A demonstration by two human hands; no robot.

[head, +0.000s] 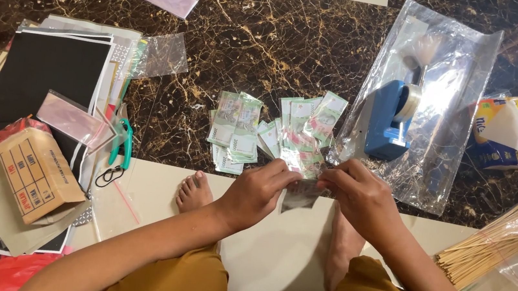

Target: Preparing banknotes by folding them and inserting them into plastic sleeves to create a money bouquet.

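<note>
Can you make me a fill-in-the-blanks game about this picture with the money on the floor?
1. The left hand and right hand together hold a small clear plastic ____.
2. The tape dispenser lying on the big plastic sheet is coloured ____.
3. The pliers beside the brown cardboard box have ____ handles.
4. The bundle of thin wooden ____ lies to the person's right.

Missing words: sleeve, blue, green, sticks
</note>
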